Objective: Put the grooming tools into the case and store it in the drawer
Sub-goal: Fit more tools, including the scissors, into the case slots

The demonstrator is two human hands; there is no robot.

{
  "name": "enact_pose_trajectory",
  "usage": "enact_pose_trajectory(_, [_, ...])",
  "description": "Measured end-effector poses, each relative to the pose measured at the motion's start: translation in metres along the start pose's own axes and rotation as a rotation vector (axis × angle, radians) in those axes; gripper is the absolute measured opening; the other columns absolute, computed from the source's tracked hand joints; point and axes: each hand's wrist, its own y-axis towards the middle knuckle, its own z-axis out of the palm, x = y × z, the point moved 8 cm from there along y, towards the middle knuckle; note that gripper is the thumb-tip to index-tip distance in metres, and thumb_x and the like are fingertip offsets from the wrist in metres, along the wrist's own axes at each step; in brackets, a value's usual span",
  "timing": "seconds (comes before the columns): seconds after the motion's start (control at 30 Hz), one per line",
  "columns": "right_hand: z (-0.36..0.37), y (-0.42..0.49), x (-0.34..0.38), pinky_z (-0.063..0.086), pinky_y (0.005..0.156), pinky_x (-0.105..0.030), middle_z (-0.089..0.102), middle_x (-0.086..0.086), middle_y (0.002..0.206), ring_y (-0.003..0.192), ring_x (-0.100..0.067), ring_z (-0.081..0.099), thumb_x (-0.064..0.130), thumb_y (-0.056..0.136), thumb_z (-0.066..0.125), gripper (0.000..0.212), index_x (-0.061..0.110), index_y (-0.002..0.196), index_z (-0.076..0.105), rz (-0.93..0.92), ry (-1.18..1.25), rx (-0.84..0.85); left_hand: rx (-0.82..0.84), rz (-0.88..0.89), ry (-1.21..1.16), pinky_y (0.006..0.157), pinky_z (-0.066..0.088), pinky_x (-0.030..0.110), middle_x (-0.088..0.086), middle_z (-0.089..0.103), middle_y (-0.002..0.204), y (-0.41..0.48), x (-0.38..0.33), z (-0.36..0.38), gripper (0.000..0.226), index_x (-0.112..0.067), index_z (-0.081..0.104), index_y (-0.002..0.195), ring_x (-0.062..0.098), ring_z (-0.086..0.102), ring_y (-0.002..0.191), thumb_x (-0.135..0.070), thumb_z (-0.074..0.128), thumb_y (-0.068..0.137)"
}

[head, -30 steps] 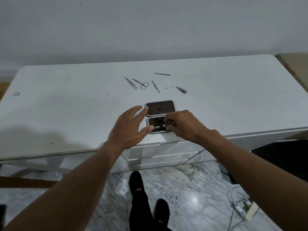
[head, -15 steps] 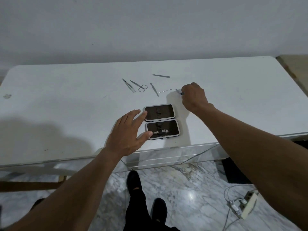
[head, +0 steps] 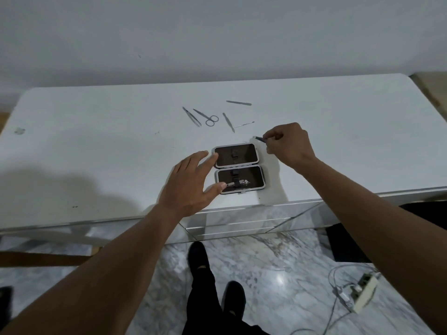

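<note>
An open dark case (head: pixel 238 168) with a light rim lies flat near the front edge of the white table (head: pixel 96 146). A nail clipper (head: pixel 239 183) sits in its near half. My left hand (head: pixel 191 183) rests with straight fingers against the case's left side. My right hand (head: pixel 289 143) pinches a small metal tool (head: pixel 260 139) just above the table, right of the case's far half. Behind lie tweezers (head: pixel 192 116), scissors (head: pixel 206 116), a pointed tool (head: pixel 228 122), a thin pick (head: pixel 244 124) and a file (head: pixel 238 102).
Mirrored drawer fronts (head: pixel 242 222) sit under the table edge below the case. My legs and black shoes (head: pixel 212 274) stand on the marble floor. A power strip with cables (head: pixel 362 292) lies on the floor at the right. A wall rises behind the table.
My right hand left the clipper in the case, reached to the small tool at the right, picked it up and now brings it back toward the case. The left hand stayed put.
</note>
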Motion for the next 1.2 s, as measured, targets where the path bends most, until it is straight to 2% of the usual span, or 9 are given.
enact_pose_trajectory(0.07, [0.003, -0.010, -0.002, 0.041, 0.053, -0.014, 0.066, 0.005, 0.064, 0.052, 0.001, 0.060, 0.004, 0.081, 0.060, 0.020, 0.014, 0.089, 0.076, 0.039, 0.077, 0.033, 0.001, 0.002, 0.002, 0.111, 0.031, 0.043, 0.001, 0.036, 0.153, 0.000, 0.000, 0.001, 0.074, -0.027, 0.030, 0.150, 0.021, 0.033, 0.139, -0.068, 0.033, 0.089])
enact_pose_trajectory(0.17, [0.013, -0.025, 0.000, 0.042, 0.058, -0.015, 0.066, 0.006, 0.071, 0.063, -0.007, 0.061, 0.006, 0.080, 0.068, 0.015, 0.016, 0.088, 0.076, 0.015, 0.119, 0.129, 0.007, 0.006, -0.004, 0.111, 0.030, 0.042, 0.001, 0.035, 0.153, 0.000, 0.001, 0.001, 0.075, -0.028, 0.028, 0.151, 0.020, 0.032, 0.140, -0.069, 0.033, 0.088])
enact_pose_trajectory(0.3, [0.026, -0.044, 0.006, 0.045, 0.068, -0.015, 0.071, 0.001, 0.081, 0.072, -0.011, 0.065, 0.012, 0.084, 0.066, 0.015, 0.019, 0.095, 0.075, -0.121, -0.058, 0.218, 0.010, 0.001, 0.003, 0.111, 0.029, 0.041, 0.001, 0.034, 0.154, 0.000, 0.002, 0.003, 0.075, -0.028, 0.027, 0.151, 0.020, 0.031, 0.141, -0.069, 0.034, 0.088])
enact_pose_trajectory(0.53, [0.030, -0.052, 0.000, 0.046, 0.068, -0.018, 0.072, -0.004, 0.082, 0.082, -0.018, 0.069, 0.016, 0.088, 0.067, 0.015, 0.013, 0.099, 0.075, -0.148, -0.137, 0.177, 0.006, -0.005, -0.001, 0.112, 0.030, 0.043, 0.001, 0.034, 0.154, 0.000, 0.003, 0.004, 0.075, -0.029, 0.028, 0.151, 0.021, 0.031, 0.141, -0.068, 0.036, 0.088])
enact_pose_trajectory(0.7, [0.033, -0.051, 0.001, 0.044, 0.076, -0.016, 0.075, -0.005, 0.103, 0.090, -0.019, 0.069, 0.015, 0.087, 0.067, 0.020, 0.013, 0.105, 0.075, -0.182, -0.196, 0.115, -0.006, -0.007, -0.001, 0.111, 0.031, 0.043, 0.001, 0.034, 0.155, 0.000, 0.003, 0.005, 0.074, -0.029, 0.028, 0.151, 0.021, 0.032, 0.141, -0.066, 0.041, 0.088])
enact_pose_trajectory(0.8, [0.035, -0.051, 0.005, 0.052, 0.083, -0.026, 0.075, -0.006, 0.095, 0.087, -0.022, 0.068, 0.018, 0.087, 0.068, 0.019, 0.016, 0.104, 0.074, -0.246, -0.222, 0.125, -0.014, 0.001, -0.005, 0.111, 0.032, 0.043, 0.001, 0.035, 0.154, 0.000, 0.003, 0.003, 0.074, -0.028, 0.029, 0.151, 0.021, 0.032, 0.140, -0.067, 0.039, 0.088])
enact_pose_trajectory(1.0, [0.037, -0.051, 0.007, 0.060, 0.073, -0.035, 0.070, -0.005, 0.071, 0.062, -0.020, 0.068, 0.018, 0.093, 0.061, 0.012, 0.014, 0.092, 0.073, -0.210, -0.100, 0.224, -0.028, 0.006, 0.011, 0.109, 0.033, 0.043, 0.002, 0.036, 0.152, 0.000, 0.001, 0.003, 0.072, -0.027, 0.031, 0.150, 0.021, 0.034, 0.139, -0.063, 0.044, 0.089])
enact_pose_trajectory(1.1, [0.037, -0.046, -0.002, 0.061, 0.073, -0.033, 0.073, -0.009, 0.074, 0.062, -0.017, 0.070, 0.021, 0.088, 0.069, 0.009, 0.014, 0.087, 0.074, -0.083, 0.021, 0.245, -0.028, 0.004, 0.009, 0.109, 0.033, 0.044, 0.002, 0.036, 0.153, 0.000, 0.002, 0.003, 0.072, -0.028, 0.031, 0.150, 0.021, 0.034, 0.139, -0.064, 0.042, 0.089])
enact_pose_trajectory(1.2, [0.038, -0.045, -0.003, 0.051, 0.062, -0.020, 0.070, -0.004, 0.072, 0.063, -0.014, 0.067, 0.017, 0.080, 0.078, 0.018, 0.011, 0.097, 0.074, -0.071, 0.009, 0.269, -0.029, 0.003, 0.005, 0.109, 0.033, 0.044, 0.001, 0.036, 0.153, 0.000, 0.002, 0.003, 0.073, -0.028, 0.030, 0.150, 0.021, 0.033, 0.139, -0.066, 0.039, 0.088])
